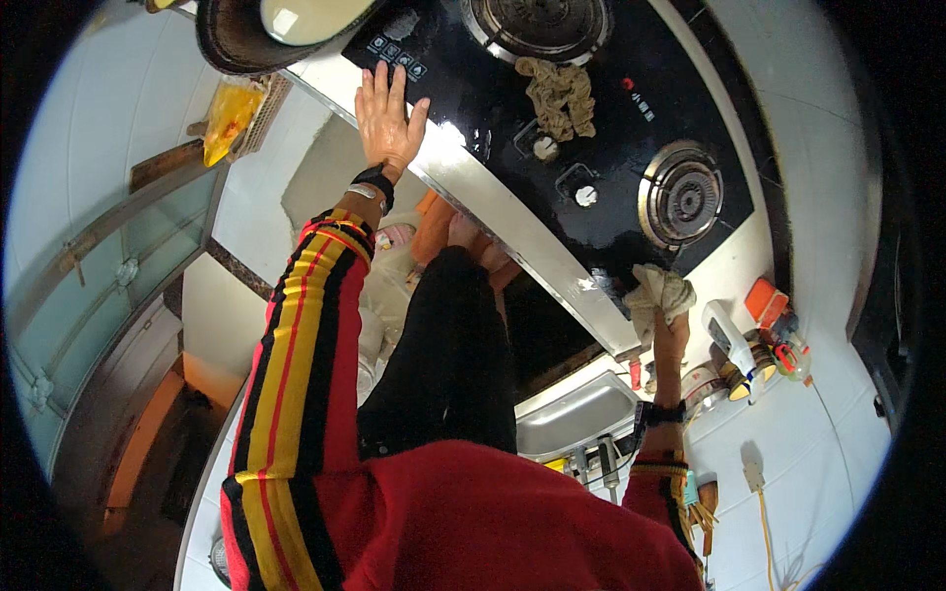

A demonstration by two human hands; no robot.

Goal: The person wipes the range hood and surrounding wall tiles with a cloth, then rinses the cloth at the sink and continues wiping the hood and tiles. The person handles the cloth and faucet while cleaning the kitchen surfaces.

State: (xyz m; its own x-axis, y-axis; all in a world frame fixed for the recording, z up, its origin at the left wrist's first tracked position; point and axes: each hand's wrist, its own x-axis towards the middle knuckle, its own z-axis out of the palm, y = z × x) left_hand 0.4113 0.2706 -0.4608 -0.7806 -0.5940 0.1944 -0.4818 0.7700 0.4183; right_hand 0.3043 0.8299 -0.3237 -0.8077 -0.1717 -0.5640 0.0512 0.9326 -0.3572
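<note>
My left hand [389,123] lies flat with its fingers spread at the front left edge of a black glass gas stove [473,187]. In my right hand [672,340] is a crumpled pale cloth [658,294], pressed to the stove's right front corner. Another crumpled brown cloth [562,98] rests on the stove top between the burners. The large burner [540,20] is at the far side, and the smaller burner [682,195] is to the right. Two control knobs [585,196] stand on the glass, each beside a metal guard. Part of the glass looks wet and shiny.
At the far left a dark pot [232,44] holds pale liquid. A metal sink [581,412] lies near my right side. Bottles and jars, among them a white spray bottle [727,340], line the counter at right. A yellow bag [233,120] hangs at left.
</note>
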